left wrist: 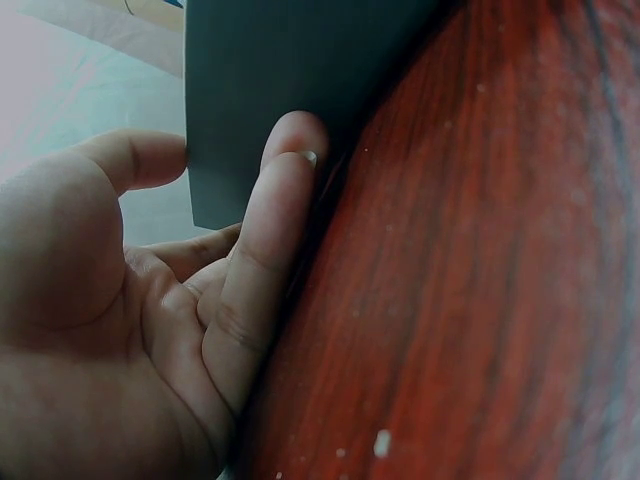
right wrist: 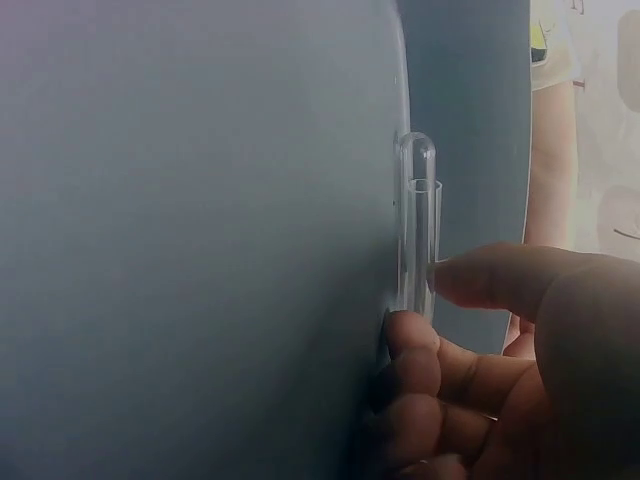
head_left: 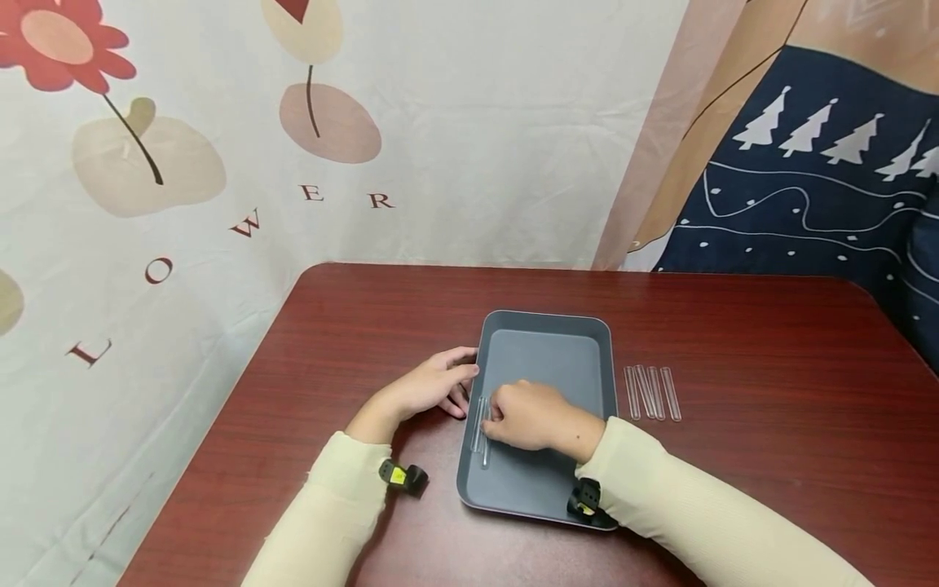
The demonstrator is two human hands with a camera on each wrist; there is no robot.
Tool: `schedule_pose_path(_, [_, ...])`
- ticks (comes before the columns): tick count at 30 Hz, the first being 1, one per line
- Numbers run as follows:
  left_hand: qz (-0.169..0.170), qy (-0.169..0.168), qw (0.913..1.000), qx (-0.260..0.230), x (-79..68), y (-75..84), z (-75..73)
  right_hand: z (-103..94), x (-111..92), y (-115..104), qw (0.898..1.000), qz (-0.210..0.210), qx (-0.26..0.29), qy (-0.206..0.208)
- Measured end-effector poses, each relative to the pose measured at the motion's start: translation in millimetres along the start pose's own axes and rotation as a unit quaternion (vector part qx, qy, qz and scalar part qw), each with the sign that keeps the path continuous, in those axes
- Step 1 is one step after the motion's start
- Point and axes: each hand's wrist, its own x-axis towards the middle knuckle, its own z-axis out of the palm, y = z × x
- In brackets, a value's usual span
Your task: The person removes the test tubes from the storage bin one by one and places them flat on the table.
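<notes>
A grey rectangular tray (head_left: 546, 355) lies on the table. Inside it, along the left wall, two clear glass test tubes (head_left: 478, 424) lie side by side. My right hand (head_left: 539, 417) reaches into the tray and pinches one test tube (right wrist: 420, 225) between thumb and fingertips; the tube's rounded end and the open rim of the other show beyond the fingers. At the tray's left side, my left hand (head_left: 433, 383) rests against the outer wall. In the left wrist view its thumb touches the tray's edge (left wrist: 230, 180) and its loosely extended fingers lie low along the wall.
Several more clear test tubes (head_left: 653, 393) lie in a row on the reddish-brown table (head_left: 770, 391), right of the tray. A pale printed cloth (head_left: 477, 163) hangs behind the table, and a dark blue cloth with white trees (head_left: 814, 187) is at the back right.
</notes>
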Motion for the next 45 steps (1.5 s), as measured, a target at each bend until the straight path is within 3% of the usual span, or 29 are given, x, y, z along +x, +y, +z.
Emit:
schedule_pose_path(26, [0.004, 0.000, 1.0000, -0.002, -2.3, 0.4, 0.2, -2.4, -1.3, 1.8, 1.000, -0.007, -0.008, -0.016])
schedule_pose_path(45, [0.005, 0.002, 1.0000, -0.001, -2.9, 2.0, 1.6, -9.4, -7.4, 1.6, 1.000, -0.025, 0.009, 0.013])
